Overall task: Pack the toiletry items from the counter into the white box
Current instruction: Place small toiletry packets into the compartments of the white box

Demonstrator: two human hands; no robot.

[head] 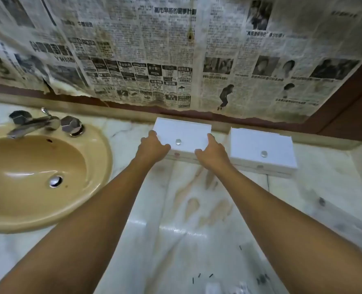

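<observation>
Soft, even light from above, a bit dim. Glare streaks across the glossy tabletop [175, 230] and glints in the sink [38, 170]. Wide-angle bend curves the edges; the newspaper [133, 49] print smears, near foreground blurred.

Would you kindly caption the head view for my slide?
Both hands grip a closed white box beside a beige sink.

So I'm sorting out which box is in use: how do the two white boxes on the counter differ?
The left white box is gripped at its sides by the left hand and the right hand; the right white box is untouched. The left one sits nearer the sink, the right one nearer the corner. Both are closed, white, with a small round knob on top.
</observation>
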